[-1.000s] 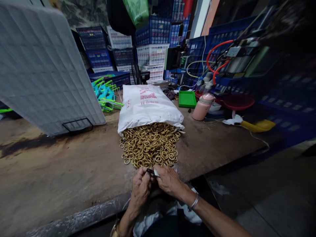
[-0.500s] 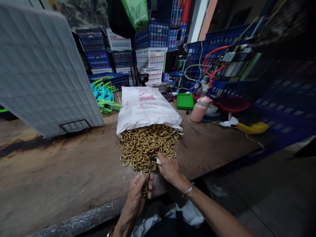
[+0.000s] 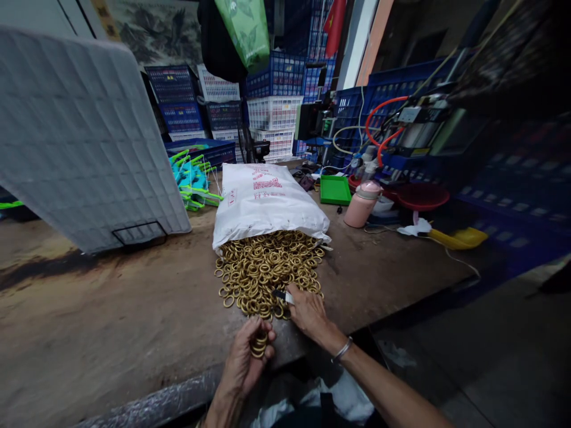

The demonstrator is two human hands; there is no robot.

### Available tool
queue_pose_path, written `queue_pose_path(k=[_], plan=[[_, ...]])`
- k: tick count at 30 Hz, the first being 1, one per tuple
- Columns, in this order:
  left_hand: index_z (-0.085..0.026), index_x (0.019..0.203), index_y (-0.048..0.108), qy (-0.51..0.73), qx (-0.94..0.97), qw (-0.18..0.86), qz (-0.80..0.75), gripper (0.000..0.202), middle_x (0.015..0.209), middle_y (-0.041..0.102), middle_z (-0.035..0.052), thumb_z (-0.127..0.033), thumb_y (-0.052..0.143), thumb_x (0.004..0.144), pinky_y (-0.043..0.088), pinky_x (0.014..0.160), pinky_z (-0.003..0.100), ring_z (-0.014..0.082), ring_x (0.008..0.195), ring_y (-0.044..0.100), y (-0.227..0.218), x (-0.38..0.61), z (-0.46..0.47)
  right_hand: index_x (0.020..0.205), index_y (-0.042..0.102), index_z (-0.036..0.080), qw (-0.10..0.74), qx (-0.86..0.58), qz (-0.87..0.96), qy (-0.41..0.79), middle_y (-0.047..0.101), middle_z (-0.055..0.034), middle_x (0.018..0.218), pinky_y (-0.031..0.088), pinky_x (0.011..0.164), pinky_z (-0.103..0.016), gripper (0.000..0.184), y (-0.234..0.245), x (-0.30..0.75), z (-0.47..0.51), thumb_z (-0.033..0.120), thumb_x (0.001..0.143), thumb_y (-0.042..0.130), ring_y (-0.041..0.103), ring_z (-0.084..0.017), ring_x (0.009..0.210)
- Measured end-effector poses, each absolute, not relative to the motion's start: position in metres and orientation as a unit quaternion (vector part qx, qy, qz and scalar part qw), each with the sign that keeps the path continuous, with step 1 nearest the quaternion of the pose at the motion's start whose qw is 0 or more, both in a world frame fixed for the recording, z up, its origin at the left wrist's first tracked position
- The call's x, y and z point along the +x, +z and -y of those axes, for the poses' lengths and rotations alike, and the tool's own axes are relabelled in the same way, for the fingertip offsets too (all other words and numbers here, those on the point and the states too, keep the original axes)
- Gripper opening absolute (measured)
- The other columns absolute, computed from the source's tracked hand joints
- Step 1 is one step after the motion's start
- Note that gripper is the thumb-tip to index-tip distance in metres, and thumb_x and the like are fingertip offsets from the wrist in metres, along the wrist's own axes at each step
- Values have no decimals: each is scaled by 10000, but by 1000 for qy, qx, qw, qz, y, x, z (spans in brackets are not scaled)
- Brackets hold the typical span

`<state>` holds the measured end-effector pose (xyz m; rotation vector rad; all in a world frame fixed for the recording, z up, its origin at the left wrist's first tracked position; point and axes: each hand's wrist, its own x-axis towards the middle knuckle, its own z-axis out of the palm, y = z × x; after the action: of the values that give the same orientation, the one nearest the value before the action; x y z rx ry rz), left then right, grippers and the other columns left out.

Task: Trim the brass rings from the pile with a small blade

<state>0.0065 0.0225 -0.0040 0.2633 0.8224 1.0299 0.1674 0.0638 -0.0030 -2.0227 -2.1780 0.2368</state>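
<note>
A heap of brass rings (image 3: 267,270) spills from the open mouth of a white sack (image 3: 265,199) lying on the brown workbench (image 3: 111,315). My left hand (image 3: 245,356) is closed round a small stack of brass rings (image 3: 259,345) near the bench's front edge. My right hand (image 3: 306,310) rests at the near edge of the heap, pinching a small dark tool with a white handle (image 3: 284,295) whose tip points into the rings. A metal bangle (image 3: 341,350) sits on my right wrist.
A grey quilted panel (image 3: 80,137) leans at the left. Teal and green clips (image 3: 194,175) lie behind it. A green tray (image 3: 335,189), pink flask (image 3: 362,204), red basin (image 3: 422,195) and yellow scoop (image 3: 459,238) stand at the right. Blue and white crates (image 3: 272,95) are stacked behind.
My hands, joined together one second ago, have parted. The right hand moved forward with the tool onto the ring heap; the left hand drew back holding stacked rings.
</note>
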Motion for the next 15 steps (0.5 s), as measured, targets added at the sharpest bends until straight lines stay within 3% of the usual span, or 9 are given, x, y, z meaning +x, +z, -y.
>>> queue_pose_path(k=[9,15], plan=[[-169,696,463,481,212,741,-418,304,521,448,-74,-390,666,649,263,332,121,30,388,386,-8,17,-24,831,545,189,99,-670,733,71,639,-44,726,221,542,-257,171,-3,170,-63,121,735,421,559,-152,641],[-184,893,508,478,330,640,-503,405,462,424,-96,-501,597,657,247,315,138,45,336,351,-6,27,-25,867,551,199,191,-633,744,96,626,-21,732,254,567,-229,240,-3,170,-58,91,711,405,543,-134,665]])
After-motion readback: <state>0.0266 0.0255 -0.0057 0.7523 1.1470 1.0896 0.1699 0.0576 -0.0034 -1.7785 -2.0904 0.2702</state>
